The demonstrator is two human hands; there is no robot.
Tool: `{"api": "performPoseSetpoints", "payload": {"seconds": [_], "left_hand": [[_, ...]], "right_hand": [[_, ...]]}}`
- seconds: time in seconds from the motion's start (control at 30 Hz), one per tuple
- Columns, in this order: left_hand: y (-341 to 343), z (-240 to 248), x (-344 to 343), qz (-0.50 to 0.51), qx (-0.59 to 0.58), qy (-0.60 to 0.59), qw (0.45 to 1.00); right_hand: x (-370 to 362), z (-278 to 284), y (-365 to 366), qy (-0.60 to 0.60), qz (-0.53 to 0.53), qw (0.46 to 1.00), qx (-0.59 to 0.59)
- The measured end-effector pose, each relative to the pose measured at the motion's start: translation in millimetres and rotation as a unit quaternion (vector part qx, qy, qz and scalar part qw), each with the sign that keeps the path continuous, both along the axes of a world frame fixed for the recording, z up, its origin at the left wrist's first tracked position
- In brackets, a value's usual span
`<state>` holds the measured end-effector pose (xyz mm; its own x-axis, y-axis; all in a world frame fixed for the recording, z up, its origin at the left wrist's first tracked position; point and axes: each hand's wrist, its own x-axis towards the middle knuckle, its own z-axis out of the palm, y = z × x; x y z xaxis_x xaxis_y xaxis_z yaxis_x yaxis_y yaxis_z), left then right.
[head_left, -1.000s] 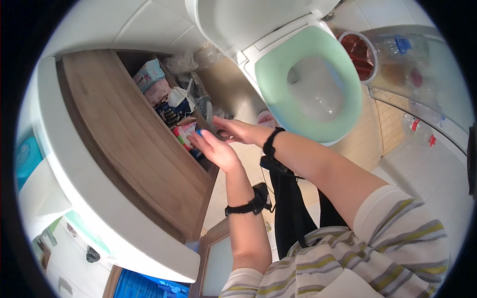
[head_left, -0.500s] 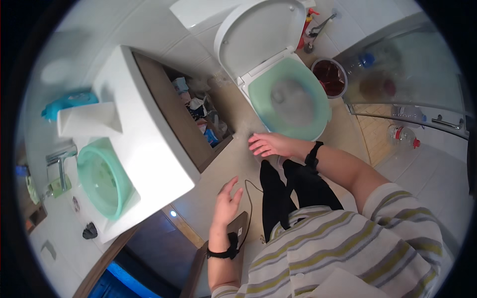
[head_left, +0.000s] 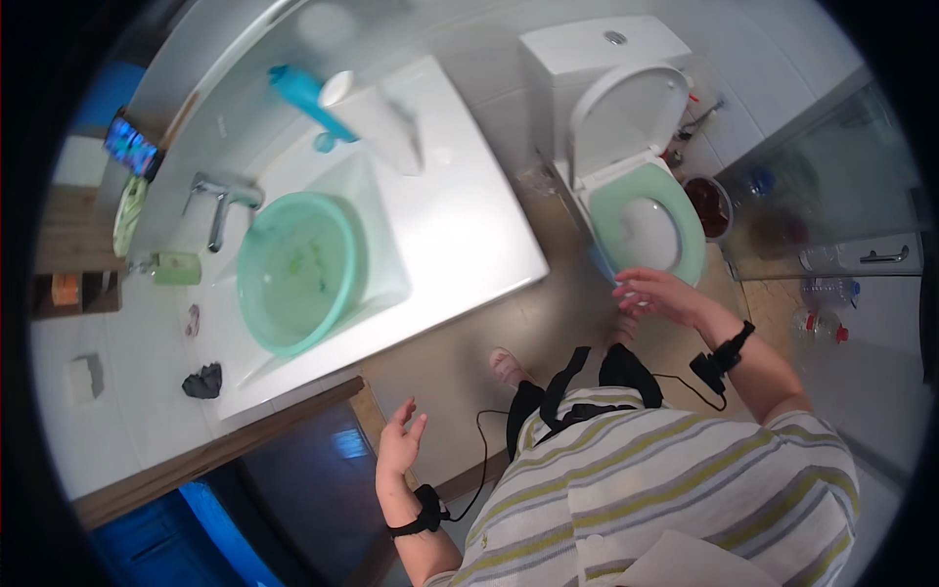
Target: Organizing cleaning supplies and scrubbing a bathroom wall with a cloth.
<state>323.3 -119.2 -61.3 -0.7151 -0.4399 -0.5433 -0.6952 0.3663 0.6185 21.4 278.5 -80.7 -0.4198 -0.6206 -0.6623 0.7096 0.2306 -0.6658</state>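
My left hand (head_left: 399,445) is held in the air near the front edge of the white sink counter (head_left: 479,235), fingers apart and holding nothing. Over the floor in front of the toilet, my right hand (head_left: 657,296) hovers with loosely bent, spread fingers and nothing in them. A pale green plastic basin (head_left: 345,303) rests in the sink at the left, with small green bits inside. The toilet (head_left: 595,54) stands with its lid (head_left: 631,108) raised and a pale green seat (head_left: 688,220) down.
Behind the basin is a chrome faucet (head_left: 220,210). A blue bottle (head_left: 303,98) and a white tapered container (head_left: 377,127) stand on the counter. A green soap bottle (head_left: 178,268) is at the left. Right of the toilet are a bin (head_left: 722,230), a glass door (head_left: 841,166) and plastic bottles (head_left: 820,326).
My view has swung left, bringing more of the counter and basin into sight and hiding the cabinet's contents below. My hands are farther apart; both stay without anything in them.
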Motion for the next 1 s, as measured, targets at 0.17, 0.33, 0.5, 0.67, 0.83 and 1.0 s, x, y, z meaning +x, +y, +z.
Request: {"api": "performPoseSetpoints", "payload": {"seconds": [0.17,0.33,0.5,0.67,0.83,1.0], "left_hand": [[-77.7,29.1,43.1,0.041,-0.083,0.006,0.996],[-132.6,45.1,53.7,0.045,-0.123,0.021,0.991],[-149.6,46.2,38.5,0.031,-0.173,0.065,0.982],[-153.2,52.9,38.3,0.046,-0.104,0.081,0.99],[-188.3,61.8,43.0,0.032,-0.153,0.041,0.987],[-235.3,65.5,22.5,-0.023,-0.208,0.152,0.966]], "right_hand": [[28.0,36.7,-84.4,-0.001,0.01,0.997,-0.082],[37.7,85.0,-168.3,0.021,0.04,0.986,-0.163],[32.5,104.0,-218.3,0.0,0.068,0.981,-0.181],[14.7,108.2,-277.2,-0.018,0.097,0.975,-0.2],[6.4,114.2,-330.0,0.036,0.135,0.977,-0.159],[15.8,115.9,-366.0,0.098,0.181,0.973,-0.103]]}}
